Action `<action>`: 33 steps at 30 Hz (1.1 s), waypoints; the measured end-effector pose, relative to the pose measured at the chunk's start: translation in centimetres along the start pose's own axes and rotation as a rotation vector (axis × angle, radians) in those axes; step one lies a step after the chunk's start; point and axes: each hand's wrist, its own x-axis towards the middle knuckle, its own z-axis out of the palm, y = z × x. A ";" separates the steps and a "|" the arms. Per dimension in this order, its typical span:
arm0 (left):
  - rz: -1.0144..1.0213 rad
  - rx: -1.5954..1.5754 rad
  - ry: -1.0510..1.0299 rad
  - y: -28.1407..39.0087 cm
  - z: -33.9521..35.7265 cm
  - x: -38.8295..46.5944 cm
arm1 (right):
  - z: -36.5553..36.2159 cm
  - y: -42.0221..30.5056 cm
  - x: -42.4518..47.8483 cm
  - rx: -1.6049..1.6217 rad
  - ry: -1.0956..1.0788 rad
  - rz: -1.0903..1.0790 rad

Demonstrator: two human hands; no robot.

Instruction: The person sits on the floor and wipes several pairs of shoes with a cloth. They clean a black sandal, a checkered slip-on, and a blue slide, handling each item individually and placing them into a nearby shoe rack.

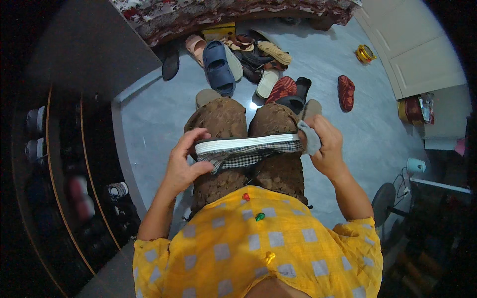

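Note:
Across my lap lies a black-and-white checked fabric shoe (242, 161), on its side with its white sole edge (248, 144) facing up. My left hand (182, 158) grips the shoe's left end, thumb low on the checked fabric and fingers at the sole. In my right hand (326, 143) is a bunched grey cloth (310, 138), which meets the right end of the shoe. My right fingertips are partly hidden behind the cloth. Brown patterned trousers (216, 117) cover my knees beneath the shoe.
Beyond my knees, blue slide sandals (217, 69) lie near a pile of mixed footwear (257, 56). A red patterned shoe (346, 93) and a gold round container (365, 54) stand on the floor at right. A dark shoe rack (65, 160) is at left, white cabinets (421, 56) at right.

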 end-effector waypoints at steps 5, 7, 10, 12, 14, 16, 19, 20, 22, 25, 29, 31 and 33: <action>0.354 0.323 -0.074 0.0 0.8 2.2 | -0.3 -0.2 0.5 -0.078 -0.094 -0.050; 0.349 0.222 -0.069 0.0 1.5 2.4 | -0.3 -0.4 0.9 -0.128 -0.126 -0.067; 0.338 0.141 -0.064 1.1 2.4 2.4 | 0.0 -1.7 1.8 -0.227 -0.172 -0.116; 0.349 0.129 -0.068 1.8 2.9 2.4 | 0.8 -3.0 2.5 -0.276 -0.199 -0.166; 0.366 0.119 -0.078 2.6 3.3 2.7 | 1.8 -4.1 3.3 -0.241 -0.235 -0.186; 0.376 0.163 -0.043 3.7 3.8 2.9 | 3.1 -5.5 4.1 -0.160 -0.210 -0.201; 0.382 0.239 0.046 4.4 4.3 2.6 | 5.1 -7.4 5.4 -0.019 -0.080 -0.245; 0.381 0.266 0.082 4.5 4.4 2.6 | 5.6 -7.9 5.8 -0.015 -0.035 -0.276; 0.415 0.280 0.086 4.5 4.1 2.7 | 6.0 -8.0 6.2 -0.004 0.002 -0.316; 0.378 0.284 0.049 5.4 4.1 2.7 | 4.8 -7.6 5.6 -0.013 -0.106 -0.284; 0.429 0.236 -0.001 4.7 4.2 3.3 | 2.7 -4.6 3.6 -0.195 -0.118 -0.214; 0.419 0.244 -0.015 4.6 4.1 3.3 | 2.0 -2.5 2.5 -0.305 -0.028 -0.202; 0.399 0.239 -0.026 4.9 4.1 3.1 | 0.4 -1.5 1.9 -0.308 -0.032 -0.121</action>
